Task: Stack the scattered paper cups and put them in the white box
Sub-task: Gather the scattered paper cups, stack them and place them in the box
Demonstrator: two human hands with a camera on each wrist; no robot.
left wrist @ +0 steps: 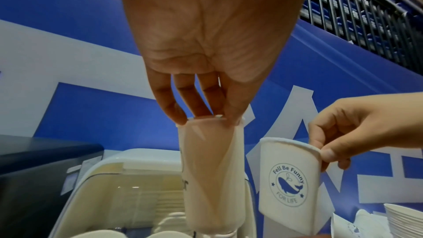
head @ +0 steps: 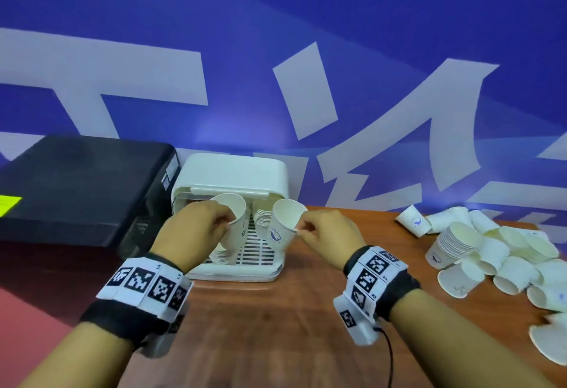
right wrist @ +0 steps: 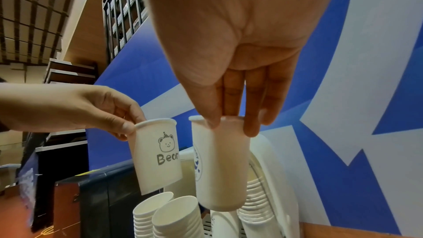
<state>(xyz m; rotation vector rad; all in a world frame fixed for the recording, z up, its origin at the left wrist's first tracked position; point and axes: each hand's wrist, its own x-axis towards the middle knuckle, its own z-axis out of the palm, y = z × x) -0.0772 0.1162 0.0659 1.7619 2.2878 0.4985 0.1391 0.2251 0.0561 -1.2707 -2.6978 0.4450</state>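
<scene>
Wooden table [head: 276, 326] against blue wall [head: 276, 19]

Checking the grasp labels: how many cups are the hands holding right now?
2. The left hand pinches the Bear cup by its rim; the right hand pinches the whale cup by its rim. Both hang above the white box.

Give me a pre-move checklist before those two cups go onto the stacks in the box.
1. Left hand grip on bear cup: pinched at the rim, ok.
2. Right hand grip on whale cup: pinched at the rim, ok.
3. Both cups mouth-up to nest: ok, the whale cup tilted.
4. White box open, stacks reachable: ok.
5. Cups lined up over a stack: cannot tell.
6. Loose cups left on the table: not ok, many remain.
</scene>
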